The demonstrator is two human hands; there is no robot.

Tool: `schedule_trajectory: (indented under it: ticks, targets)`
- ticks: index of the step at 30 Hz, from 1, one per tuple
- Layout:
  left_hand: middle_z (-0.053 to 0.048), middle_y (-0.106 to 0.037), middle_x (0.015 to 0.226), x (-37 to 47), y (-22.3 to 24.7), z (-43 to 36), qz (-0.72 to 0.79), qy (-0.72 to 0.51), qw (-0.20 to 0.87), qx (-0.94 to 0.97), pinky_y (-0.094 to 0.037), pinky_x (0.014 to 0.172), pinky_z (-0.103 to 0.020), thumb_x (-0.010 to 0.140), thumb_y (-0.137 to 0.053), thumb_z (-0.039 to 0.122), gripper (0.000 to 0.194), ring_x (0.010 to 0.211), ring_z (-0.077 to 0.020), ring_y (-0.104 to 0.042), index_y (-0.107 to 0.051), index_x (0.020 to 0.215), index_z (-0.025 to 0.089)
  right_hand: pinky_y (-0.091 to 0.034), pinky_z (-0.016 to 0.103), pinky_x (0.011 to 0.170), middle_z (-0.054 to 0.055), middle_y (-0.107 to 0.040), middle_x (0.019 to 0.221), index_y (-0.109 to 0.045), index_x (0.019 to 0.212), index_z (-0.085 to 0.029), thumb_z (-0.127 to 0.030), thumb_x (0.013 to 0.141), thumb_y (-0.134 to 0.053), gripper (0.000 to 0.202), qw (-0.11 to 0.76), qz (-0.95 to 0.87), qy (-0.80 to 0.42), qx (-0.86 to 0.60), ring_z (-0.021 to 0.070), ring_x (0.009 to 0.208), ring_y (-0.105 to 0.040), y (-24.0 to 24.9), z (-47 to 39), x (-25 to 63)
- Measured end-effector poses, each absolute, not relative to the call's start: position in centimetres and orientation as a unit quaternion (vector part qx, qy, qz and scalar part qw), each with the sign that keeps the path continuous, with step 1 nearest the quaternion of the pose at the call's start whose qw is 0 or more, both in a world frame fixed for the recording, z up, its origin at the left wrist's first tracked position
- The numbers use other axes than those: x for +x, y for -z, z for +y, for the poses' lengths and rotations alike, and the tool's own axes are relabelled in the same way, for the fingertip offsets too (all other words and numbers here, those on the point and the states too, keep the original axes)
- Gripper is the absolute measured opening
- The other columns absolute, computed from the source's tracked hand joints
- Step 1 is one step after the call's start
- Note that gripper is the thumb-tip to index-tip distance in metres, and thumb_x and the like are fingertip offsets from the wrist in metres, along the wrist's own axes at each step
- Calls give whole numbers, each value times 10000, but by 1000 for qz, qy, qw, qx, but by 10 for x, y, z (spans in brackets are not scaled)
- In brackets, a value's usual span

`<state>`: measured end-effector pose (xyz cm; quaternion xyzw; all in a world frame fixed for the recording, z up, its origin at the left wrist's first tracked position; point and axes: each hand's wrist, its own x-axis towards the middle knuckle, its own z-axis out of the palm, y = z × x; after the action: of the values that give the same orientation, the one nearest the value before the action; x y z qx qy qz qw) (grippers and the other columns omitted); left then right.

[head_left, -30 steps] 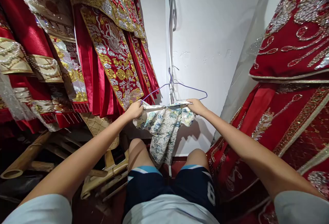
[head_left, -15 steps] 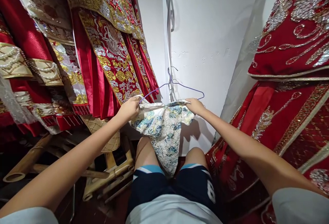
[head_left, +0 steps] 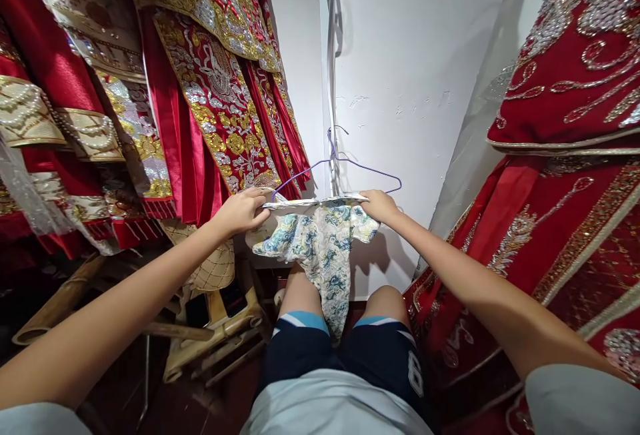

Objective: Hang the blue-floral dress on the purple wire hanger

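Observation:
A white garment with a blue and yellow floral print (head_left: 333, 255) hangs down in front of me, its lower end between my knees. My left hand (head_left: 245, 210) is closed on the left end of its top edge. The right end of that edge is pinched by my right hand (head_left: 379, 206). Between the two hands the edge runs nearly straight. A thin purple wire hanger (head_left: 360, 166) rises just behind the garment, its hook upward near a white pole. Its left tip meets the cloth by my left hand; its right tip sticks out above my right hand.
Red and gold embroidered costumes (head_left: 220, 88) hang on the left. More red beaded clothing (head_left: 560, 115) hangs close on the right. A bamboo stool (head_left: 220, 335) stands low at the left. Ahead are a white wall (head_left: 410, 55) and a white upright pole (head_left: 330, 75).
The garment's top edge has been drawn straighter and tighter between my hands. My left hand has shifted slightly left, its fingers changing position on the cloth. The right hand stays nearly where it was.

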<state>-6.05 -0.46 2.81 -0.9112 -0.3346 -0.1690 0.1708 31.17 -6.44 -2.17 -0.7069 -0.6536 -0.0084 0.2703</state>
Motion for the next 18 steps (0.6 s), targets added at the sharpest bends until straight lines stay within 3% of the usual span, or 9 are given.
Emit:
schedule_trajectory:
  ticks: [6,8,10,14,16,18]
  targets:
    - [-135,-463,1530,-48,-31,6,-327,236,119,-907,-306,1200,-436,954,-299,330,375,1428,-252,-396,-623,1006,147,-274,258,562,9,-572,638,-517,643,-205,-241,766,-479,135,313,-659,-38,-683,158,613,-475,24,-68,319]
    - [-123,-368,1594,-33,-37,11,-332,273,120,-895,-257,1209,-486,962,-288,310,364,1474,-284,-291,-614,982,150,-287,249,559,-8,-532,599,-495,628,-201,-277,791,-465,182,326,-664,-58,-670,142,588,-459,24,-70,320]
    - [-131,-353,1600,-14,-44,17,-353,303,106,-879,-263,1184,-519,952,-317,286,330,1453,-324,-291,-617,977,151,-301,240,557,-18,-508,582,-496,631,-196,-302,805,-452,208,338,-670,-78,-657,131,573,-453,25,-71,319]
    - [-166,-655,1234,26,-53,29,-433,313,-20,-845,-449,971,-400,934,-364,241,319,1064,-264,-599,-589,1136,138,-311,240,540,-23,-512,568,-561,663,-185,-305,796,-460,206,352,-679,-106,-635,128,548,-456,28,-72,310]
    - [-132,-692,1030,40,-51,33,-469,336,-50,-815,-460,827,-333,938,-370,258,299,884,-231,-609,-595,1090,134,-322,242,540,-17,-537,583,-606,691,-181,-312,791,-478,209,360,-682,-114,-626,135,558,-469,29,-74,309]
    - [-100,-666,869,46,-46,33,-482,363,-45,-796,-418,716,-299,935,-361,270,273,771,-210,-570,-602,905,147,-361,243,569,0,-608,659,-660,749,-179,-300,778,-501,202,374,-689,-115,-610,150,610,-514,28,-76,312]
